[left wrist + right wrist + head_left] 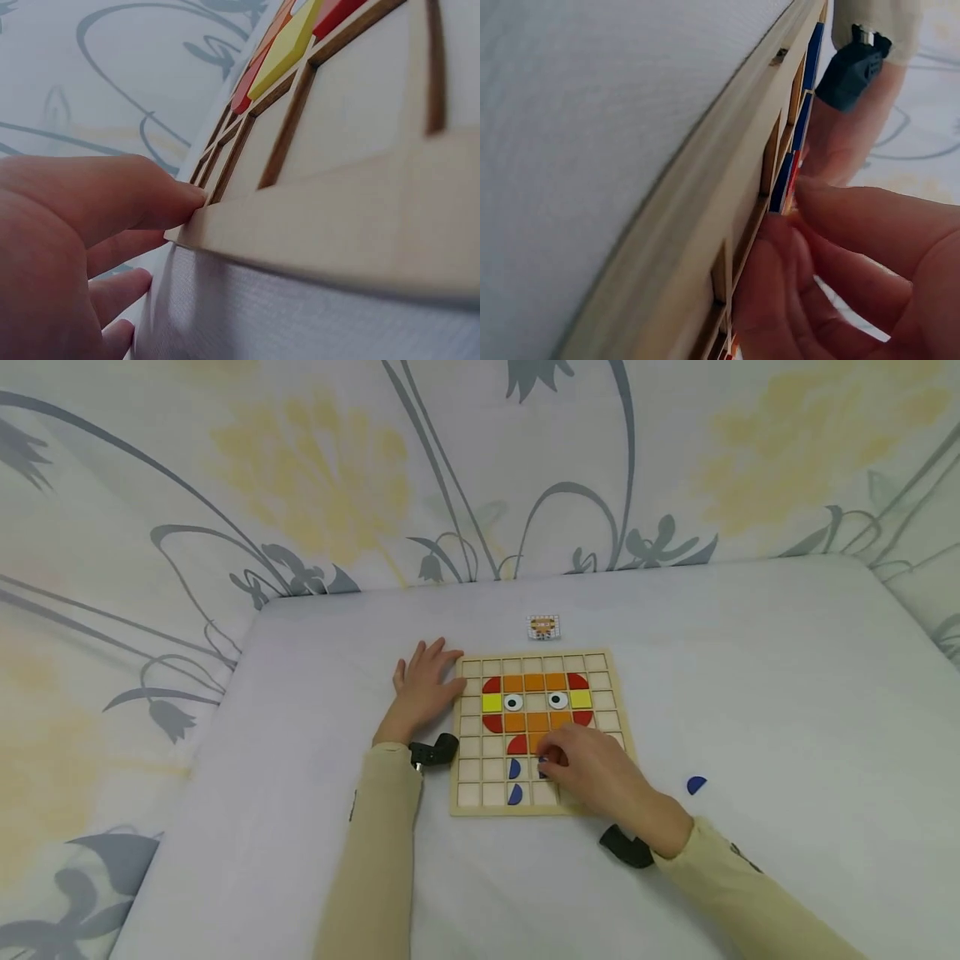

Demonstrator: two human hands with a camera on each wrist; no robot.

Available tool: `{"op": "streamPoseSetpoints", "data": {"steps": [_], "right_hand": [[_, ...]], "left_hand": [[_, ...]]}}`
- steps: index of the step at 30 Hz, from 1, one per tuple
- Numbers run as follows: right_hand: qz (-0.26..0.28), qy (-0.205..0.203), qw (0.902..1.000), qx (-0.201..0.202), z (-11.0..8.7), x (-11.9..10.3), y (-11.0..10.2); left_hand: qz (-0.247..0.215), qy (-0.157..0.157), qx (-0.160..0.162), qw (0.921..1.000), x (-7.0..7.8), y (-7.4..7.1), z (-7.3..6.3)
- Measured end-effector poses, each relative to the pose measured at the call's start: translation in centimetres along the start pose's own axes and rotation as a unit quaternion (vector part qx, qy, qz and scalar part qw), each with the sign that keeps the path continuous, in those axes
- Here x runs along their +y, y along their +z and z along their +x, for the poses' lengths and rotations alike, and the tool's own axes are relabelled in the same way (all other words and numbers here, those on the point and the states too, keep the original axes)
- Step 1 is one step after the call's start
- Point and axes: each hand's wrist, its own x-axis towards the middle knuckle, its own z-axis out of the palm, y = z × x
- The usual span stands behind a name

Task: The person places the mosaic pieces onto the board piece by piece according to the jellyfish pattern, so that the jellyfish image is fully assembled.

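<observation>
A wooden grid board (468, 808) lies on the white surface, with orange, red and yellow pieces and two eye discs set in its cells. My left hand (429, 689) rests at the board's left edge, fingers extended, its thumb (176, 201) touching the rim. My right hand (600, 768) is over the lower part of the board and pinches a small blue piece (781, 181) at a cell; the fingers partly hide its shape. Left of it, two blue half-circles (514, 794) sit in a column of cells.
Right of the board lies a loose blue half-circle (696, 785). Behind the board is a small picture card (543, 627) with a similar pattern. Floral fabric (480, 468) rises behind the white surface (750, 693). A black wrist device (626, 847) sits at the right wrist.
</observation>
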Motion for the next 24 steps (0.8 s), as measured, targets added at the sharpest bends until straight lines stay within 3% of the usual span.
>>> {"op": "streamPoseSetpoints", "data": {"steps": [6, 11, 15, 21, 24], "right_hand": [[0.041, 0.002, 0.9991, -0.004, 0.5, -0.1, -1.5], [0.028, 0.005, 0.9994, -0.020, 0.9, 1.0, -3.0], [0.030, 0.006, 0.9980, -0.055, 0.6, 2.7, -5.1], [0.039, 0.008, 0.9898, -0.137, 0.2, 4.6, -7.4], [0.028, 0.010, 0.9892, -0.144, 0.1, 4.8, -8.5]], "left_hand": [[-0.006, -0.006, -0.014, 0.9999, 0.0, -1.0, 0.2], [-0.008, -0.012, -0.013, 0.9998, 0.0, -0.6, 0.3], [-0.010, -0.007, -0.016, 0.9998, 0.4, -0.2, 0.5], [-0.009, -0.003, -0.008, 0.9999, 0.3, -0.5, 0.3], [-0.009, -0.007, -0.006, 0.9999, -0.1, -0.8, -0.2]]}}
